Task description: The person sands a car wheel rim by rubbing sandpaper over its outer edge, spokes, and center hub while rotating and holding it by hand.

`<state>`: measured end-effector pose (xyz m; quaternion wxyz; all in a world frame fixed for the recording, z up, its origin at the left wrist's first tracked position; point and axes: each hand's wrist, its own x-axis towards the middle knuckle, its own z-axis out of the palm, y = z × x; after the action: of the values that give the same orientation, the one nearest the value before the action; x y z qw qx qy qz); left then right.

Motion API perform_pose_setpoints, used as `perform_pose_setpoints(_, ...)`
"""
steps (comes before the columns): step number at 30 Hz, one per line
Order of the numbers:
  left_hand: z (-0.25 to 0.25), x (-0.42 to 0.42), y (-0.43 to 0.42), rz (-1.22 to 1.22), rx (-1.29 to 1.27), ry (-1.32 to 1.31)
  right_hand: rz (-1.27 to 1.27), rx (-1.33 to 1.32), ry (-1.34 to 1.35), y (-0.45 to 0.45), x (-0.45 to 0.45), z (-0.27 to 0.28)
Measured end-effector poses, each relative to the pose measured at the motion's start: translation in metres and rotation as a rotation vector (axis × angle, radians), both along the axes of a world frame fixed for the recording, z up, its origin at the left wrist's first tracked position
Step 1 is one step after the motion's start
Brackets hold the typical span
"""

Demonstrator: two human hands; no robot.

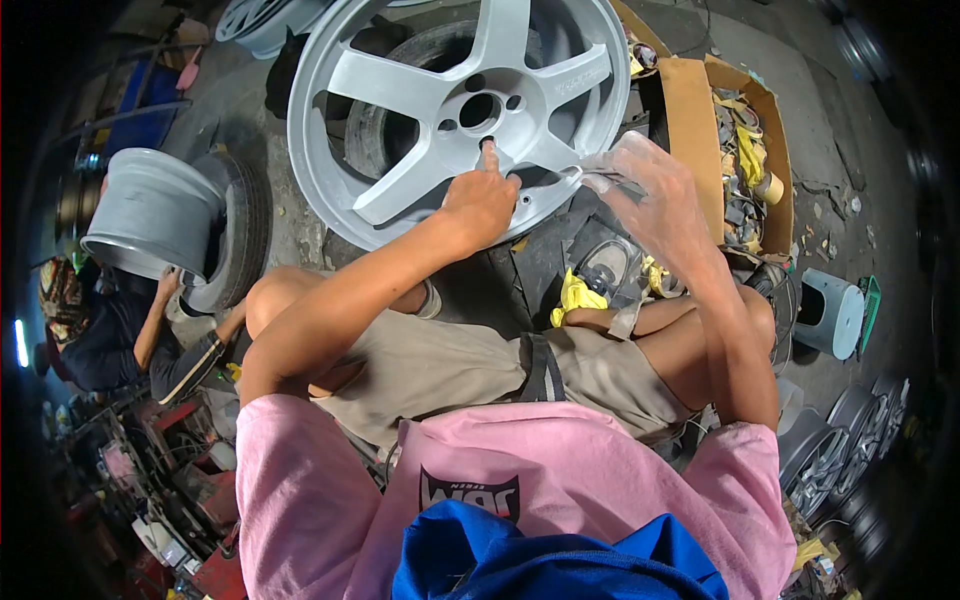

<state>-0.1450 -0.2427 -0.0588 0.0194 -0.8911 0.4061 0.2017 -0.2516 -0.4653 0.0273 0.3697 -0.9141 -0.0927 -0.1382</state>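
A grey-coated five-spoke car wheel rim (395,85) lies tilted in front of me, its centre bore and bolt holes facing me. My left hand (478,208) reaches to its hub, the index finger stretched out with its tip at the lower bolt hole and the other fingers bent; nothing shows in it. At the rim's right edge is my right hand (650,190), coated in pale dust. Its thumb and fingers are pinched on a small thin grey sheet (612,172), whose material I cannot make out. A tyre (365,145) shows behind the spokes.
An open cardboard box (690,150) of scraps and rolls stands at right, beside a light-blue stool (830,313). On the left, another person (105,335) handles a grey rim (150,215) near a tyre (245,220). Several rims (835,440) stand at lower right.
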Motion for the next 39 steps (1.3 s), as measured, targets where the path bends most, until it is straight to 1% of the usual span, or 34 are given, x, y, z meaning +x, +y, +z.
perform_pose_setpoints(1,0.001,0.004,-0.001,0.003,-0.002,-0.001,-0.015,-0.052,0.027,0.0,0.0,-0.002)
perform_pose_setpoints(3,0.004,0.01,-0.004,-0.089,0.038,-0.06,-0.022,-0.049,0.058,0.004,0.0,-0.002)
perform_pose_setpoints(4,0.018,0.01,-0.008,-0.085,0.034,-0.062,-0.035,-0.043,0.09,0.005,0.0,-0.003)
perform_pose_setpoints(6,0.041,0.007,-0.016,0.007,-0.247,0.164,-0.025,-0.051,0.087,0.006,0.0,-0.008)
perform_pose_setpoints(7,0.04,0.0,-0.016,0.007,-0.248,0.164,-0.018,-0.055,0.085,0.006,0.001,-0.009)
perform_pose_setpoints(9,0.038,-0.018,-0.011,-0.137,-0.313,0.142,-0.024,-0.068,0.076,0.006,0.002,-0.009)
perform_pose_setpoints(10,0.034,-0.027,-0.004,-0.164,-0.272,0.053,-0.027,-0.08,0.069,0.007,0.002,-0.009)
perform_pose_setpoints(11,0.023,-0.031,0.002,-0.158,-0.273,0.054,-0.022,-0.081,0.071,0.008,0.002,-0.009)
perform_pose_setpoints(13,0.009,-0.036,0.011,-0.123,-0.011,-0.352,-0.036,-0.048,0.118,0.01,0.004,-0.01)
perform_pose_setpoints(14,0.002,-0.032,0.016,-0.129,0.169,-0.333,-0.035,-0.049,0.117,0.009,0.004,-0.011)
perform_pose_setpoints(15,0.007,-0.031,0.02,-0.131,0.168,-0.335,-0.011,-0.041,0.1,0.009,0.004,-0.014)
perform_pose_setpoints(17,0.015,-0.028,0.023,-0.231,0.252,-0.371,0.001,-0.032,0.082,0.007,0.003,-0.016)
perform_pose_setpoints(18,0.017,-0.027,0.021,-0.236,0.25,-0.371,0.013,-0.037,0.085,0.007,0.004,-0.015)
perform_pose_setpoints(20,0.018,-0.022,0.017,-0.25,0.105,-0.183,0.035,-0.042,0.087,0.009,0.005,-0.014)
perform_pose_setpoints(21,0.014,-0.018,0.015,-0.244,0.105,-0.184,0.034,-0.052,0.105,0.01,0.005,-0.012)
perform_pose_setpoints(23,0.004,-0.006,0.009,-0.28,-0.106,-0.081,0.035,-0.065,0.119,0.01,0.007,-0.011)
perform_pose_setpoints(24,0.005,0.0,0.003,-0.278,-0.107,-0.085,0.025,-0.077,0.132,0.009,0.007,-0.012)
perform_pose_setpoints(26,0.01,0.01,-0.013,-0.134,-0.259,0.133,0.011,-0.095,0.143,0.007,0.007,-0.015)
perform_pose_setpoints(27,0.015,0.013,-0.02,-0.136,-0.263,0.133,0.02,-0.11,0.132,0.005,0.007,-0.018)
perform_pose_setpoints(29,0.023,0.019,-0.031,-0.01,-0.316,0.168,0.026,-0.127,0.125,0.002,0.007,-0.021)
perform_pose_setpoints(30,0.018,0.019,-0.031,-0.031,-0.407,0.004,0.027,-0.142,0.127,0.0,0.006,-0.022)
perform_pose_setpoints(31,0.013,0.019,-0.032,-0.036,-0.407,0.004,0.026,-0.157,0.129,-0.002,0.006,-0.023)
perform_pose_setpoints(33,0.007,0.019,-0.031,-0.008,-0.417,-0.197,0.008,-0.155,0.147,-0.005,0.005,-0.021)
perform_pose_setpoints(34,0.011,0.019,-0.027,-0.079,-0.366,-0.245,-0.001,-0.155,0.166,-0.005,0.005,-0.02)
perform_pose_setpoints(35,0.003,0.02,-0.023,-0.08,-0.366,-0.246,-0.002,-0.154,0.164,-0.006,0.005,-0.022)
perform_pose_setpoints(36,-0.013,0.022,-0.018,-0.153,-0.309,-0.141,-0.048,-0.16,0.168,-0.007,0.006,-0.026)
perform_pose_setpoints(37,-0.017,0.021,-0.016,-0.222,-0.253,-0.038,-0.092,-0.168,0.171,-0.007,0.007,-0.029)
perform_pose_setpoints(39,-0.015,0.006,-0.009,-0.216,-0.275,-0.043,-0.106,-0.174,0.169,-0.007,0.01,-0.03)
